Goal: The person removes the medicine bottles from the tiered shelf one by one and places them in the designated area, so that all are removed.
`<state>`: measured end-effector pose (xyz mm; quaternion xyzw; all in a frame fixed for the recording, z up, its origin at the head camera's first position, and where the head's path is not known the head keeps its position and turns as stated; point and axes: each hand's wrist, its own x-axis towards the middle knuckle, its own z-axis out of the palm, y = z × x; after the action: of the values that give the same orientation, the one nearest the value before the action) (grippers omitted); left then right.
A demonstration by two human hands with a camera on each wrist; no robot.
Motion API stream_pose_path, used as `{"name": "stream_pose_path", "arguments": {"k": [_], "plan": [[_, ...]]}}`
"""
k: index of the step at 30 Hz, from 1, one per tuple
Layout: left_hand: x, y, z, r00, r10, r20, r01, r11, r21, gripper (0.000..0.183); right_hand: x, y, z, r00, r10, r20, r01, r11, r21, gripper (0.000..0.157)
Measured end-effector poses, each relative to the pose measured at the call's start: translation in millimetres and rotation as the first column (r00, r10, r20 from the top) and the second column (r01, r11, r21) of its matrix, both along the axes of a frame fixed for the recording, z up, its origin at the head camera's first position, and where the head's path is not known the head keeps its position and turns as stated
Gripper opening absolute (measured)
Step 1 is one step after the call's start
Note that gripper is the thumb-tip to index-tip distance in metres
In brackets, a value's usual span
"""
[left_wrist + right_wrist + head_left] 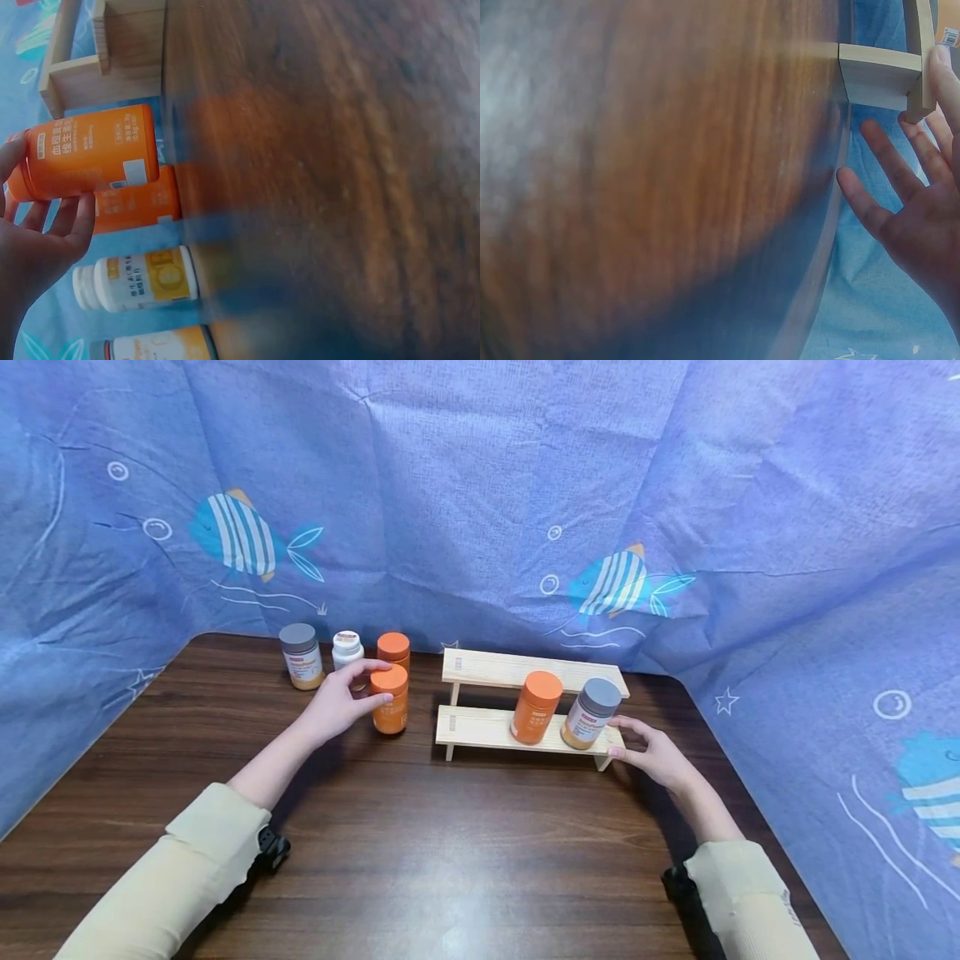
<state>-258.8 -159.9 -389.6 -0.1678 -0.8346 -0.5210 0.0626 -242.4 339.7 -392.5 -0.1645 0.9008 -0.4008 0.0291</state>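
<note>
My left hand (336, 702) holds an orange bottle (391, 714) near its orange cap, thumb on the near side and fingers behind. The left wrist view shows white lettering on this bottle (94, 154), with its base close over the table. My right hand (660, 758) is at the right end of the lower step of a wooden two-step rack (480, 727). Its thumb lies against the step's end, and the other fingers spread out loosely in the right wrist view. Beside it on that step stand a grey-capped jar (587, 725) and another orange bottle (534, 714).
Behind the held bottle stands another orange bottle (393, 646). To its left are a white bottle (347, 649) and a grey-capped jar (303, 662). The rack's upper step (525, 670) is at the back of the brown table (450, 843), before a blue fish-patterned cloth (465, 510).
</note>
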Motion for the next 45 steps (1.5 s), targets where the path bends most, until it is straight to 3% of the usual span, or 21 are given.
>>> {"name": "stream_pose_path", "arguments": {"k": [8, 34, 45], "plan": [[-6.3, 1, -5.2, 0.998, -0.005, 0.056, 0.006, 1.000, -0.011, 0.047, 0.8, -1, 0.9, 1.000, 0.001, 0.001, -0.001, 1.000, -0.002, 0.050], [-4.5, 2, -1.2, 0.996, -0.036, 0.076, 0.038, 0.999, -0.028, 0.049, -0.2, 1, -0.9, 1.000, 0.006, -0.015, -0.006, 1.000, 0.008, 0.050], [4.7, 5, 21.2, 0.998, -0.017, 0.064, 0.023, 0.996, -0.083, 0.055, 0.8, 0, 1.0, 1.000, 0.001, -0.003, -0.001, 1.000, -0.001, 0.050]]}}
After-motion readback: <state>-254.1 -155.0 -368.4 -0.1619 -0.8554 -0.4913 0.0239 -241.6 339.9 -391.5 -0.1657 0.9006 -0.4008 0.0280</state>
